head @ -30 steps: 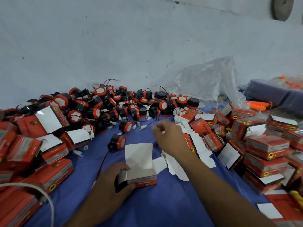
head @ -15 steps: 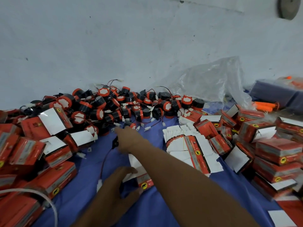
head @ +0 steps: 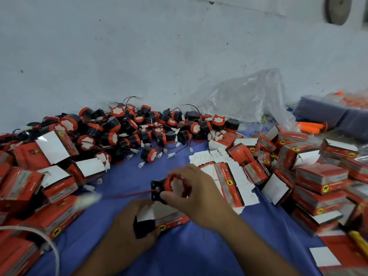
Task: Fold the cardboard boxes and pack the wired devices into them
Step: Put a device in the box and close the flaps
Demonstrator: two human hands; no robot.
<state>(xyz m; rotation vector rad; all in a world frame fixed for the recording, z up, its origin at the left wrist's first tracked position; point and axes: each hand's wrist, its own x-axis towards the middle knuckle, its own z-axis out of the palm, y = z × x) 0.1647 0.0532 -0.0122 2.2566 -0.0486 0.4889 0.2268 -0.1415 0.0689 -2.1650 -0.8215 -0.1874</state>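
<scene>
I have open blue cloth-covered tabletop [head: 123, 182] straight ahead; heaped black-and-orange wired devices [head: 139, 128] wall the back, red cardboard boxes [head: 318, 176] crowd both sides.

Small packing workshop, piece-work setup: bulk heap of identical black/orange wired devices [head: 139, 132] along back edge of a blue cloth surface [head: 199, 246]. Folded red boxes [head: 25, 182] piled at L & R edges, flat box blanks [head: 229, 176] mid-right. Clear plastic bag [head: 249, 96] at back, bare whitewashed wall [head: 159, 46] behind.
</scene>
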